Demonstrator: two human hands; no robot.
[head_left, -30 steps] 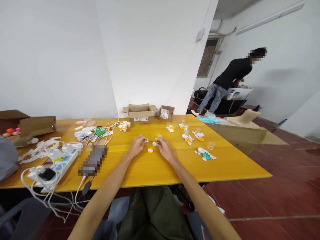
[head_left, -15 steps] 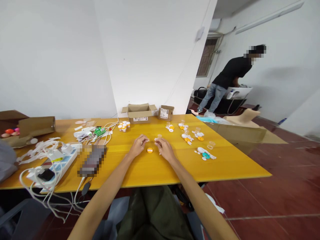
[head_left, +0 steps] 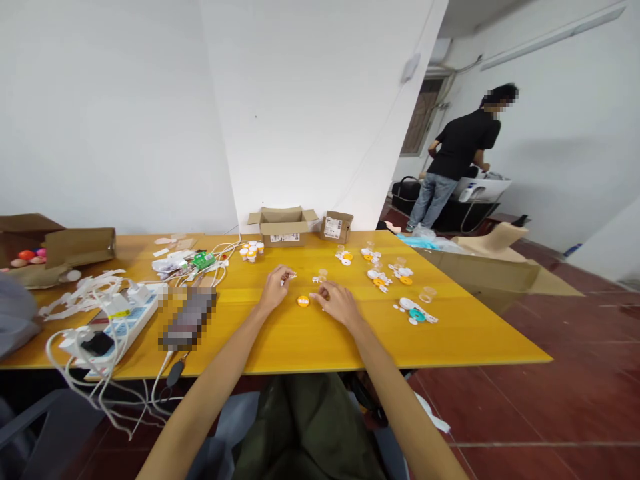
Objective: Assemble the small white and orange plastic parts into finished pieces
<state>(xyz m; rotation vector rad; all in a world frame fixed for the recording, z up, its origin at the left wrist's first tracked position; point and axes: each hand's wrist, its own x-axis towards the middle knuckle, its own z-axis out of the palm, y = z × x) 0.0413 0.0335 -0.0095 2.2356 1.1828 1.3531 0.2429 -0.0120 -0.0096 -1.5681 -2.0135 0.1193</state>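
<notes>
My left hand (head_left: 275, 288) is closed in a pinch on a small white plastic piece (head_left: 293, 275), held just above the table. To its right my right hand (head_left: 338, 301) hovers with thumb and fingers apart, and nothing shows between them. Below and between the hands lies a round orange part (head_left: 303, 302) with white bits on top. A second small white piece (head_left: 317, 280) rests beyond the right fingertips, beside a clear plastic cup (head_left: 323, 273). These parts are too small to name exactly.
Groups of white, orange and teal parts (head_left: 416, 315) lie on the right of the yellow table (head_left: 300, 347). Several white-and-orange pieces (head_left: 251, 251) stand near an open carton (head_left: 283, 233). A power strip (head_left: 127, 327) with cables and a phone (head_left: 190, 319) occupy the left. A person (head_left: 463, 147) stands behind.
My right hand has let go of a small white piece, which now lies on the table, and drawn back toward me with its fingers opened. The person behind has straightened up.
</notes>
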